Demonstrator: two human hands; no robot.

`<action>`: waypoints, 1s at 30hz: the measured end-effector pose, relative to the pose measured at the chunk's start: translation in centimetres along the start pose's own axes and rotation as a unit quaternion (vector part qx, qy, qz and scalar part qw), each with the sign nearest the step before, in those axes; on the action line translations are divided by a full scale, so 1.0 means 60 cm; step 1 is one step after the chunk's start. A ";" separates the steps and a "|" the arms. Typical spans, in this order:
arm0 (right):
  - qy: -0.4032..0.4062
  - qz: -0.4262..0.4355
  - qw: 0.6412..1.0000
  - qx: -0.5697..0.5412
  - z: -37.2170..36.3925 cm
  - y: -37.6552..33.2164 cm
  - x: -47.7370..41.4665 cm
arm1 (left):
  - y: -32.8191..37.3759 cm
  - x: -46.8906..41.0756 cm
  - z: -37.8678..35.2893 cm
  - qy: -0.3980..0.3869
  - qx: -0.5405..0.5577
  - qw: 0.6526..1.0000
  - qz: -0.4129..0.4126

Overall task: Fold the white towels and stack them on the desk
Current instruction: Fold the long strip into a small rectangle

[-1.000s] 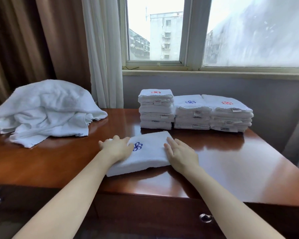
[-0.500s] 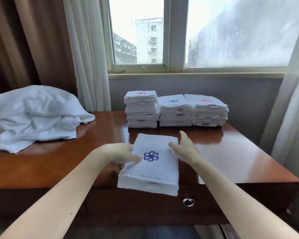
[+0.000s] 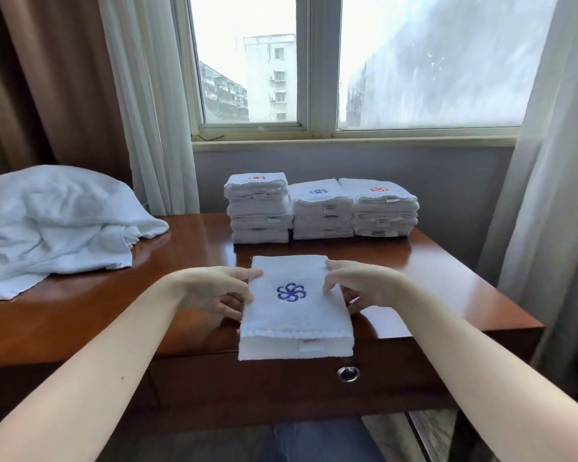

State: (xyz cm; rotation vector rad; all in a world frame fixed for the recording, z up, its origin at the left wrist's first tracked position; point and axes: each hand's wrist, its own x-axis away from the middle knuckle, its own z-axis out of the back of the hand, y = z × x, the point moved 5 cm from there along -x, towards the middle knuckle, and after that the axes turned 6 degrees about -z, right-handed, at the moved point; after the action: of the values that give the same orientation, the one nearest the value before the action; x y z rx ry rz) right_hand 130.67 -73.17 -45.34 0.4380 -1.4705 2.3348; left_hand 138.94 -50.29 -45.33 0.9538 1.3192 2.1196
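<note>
Your left grip [image 3: 214, 291] is clamped on the left side of the folded towel [image 3: 294, 325], thumb on top and fingers tucked beneath. Your right grip [image 3: 364, 285] pinches the right side the same way. The towel sits at the middle of the near edge of the desk [image 3: 431, 281], with its tagged end hanging past that edge.

The first risk is probably right there. Loosen either side now and the overhanging end could tip the bundle off the near edge and open the folds. The layers are only held by your pinch, so an uneven lift would likely let the lower ones sag or slide out.

Three stacks stand side by side along the far edge. The middle stack [image 3: 322, 211] carries a blue emblem like this towel's, so it looks like the target. The left stack [image 3: 259, 208] and right stack [image 3: 381, 208] press close on either side, so a skewed landing could nudge a neighbour or leave the top crooked. The loose towel pile [image 3: 57, 221] at the left end lies well clear of that path.
</note>
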 end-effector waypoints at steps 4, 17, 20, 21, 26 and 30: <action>-0.037 0.017 0.998 -0.055 0.011 0.007 0.001 | -0.005 0.003 -0.007 -0.031 0.081 0.996 -0.021; -0.105 0.131 0.980 -0.111 0.036 0.007 0.016 | 0.003 0.003 -0.001 0.012 0.067 0.990 -0.127; -0.081 0.194 0.971 -0.114 0.054 -0.008 0.018 | 0.036 0.008 0.005 0.045 0.012 0.981 -0.190; -0.073 0.214 0.968 -0.113 0.061 -0.014 0.018 | 0.048 0.008 0.008 0.055 -0.005 0.977 -0.206; -0.017 0.274 0.954 -0.120 0.107 -0.047 0.018 | 0.111 -0.014 0.028 0.096 -0.042 0.956 -0.273; -0.008 0.301 0.946 -0.121 0.156 -0.084 0.009 | 0.160 -0.055 0.057 0.100 -0.044 0.950 -0.293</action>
State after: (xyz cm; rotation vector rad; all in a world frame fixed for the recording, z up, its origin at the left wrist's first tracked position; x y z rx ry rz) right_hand 133.14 -79.54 -37.23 -0.0801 -2.0975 2.5200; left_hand 143.44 -54.69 -36.67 0.2558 1.3738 1.8112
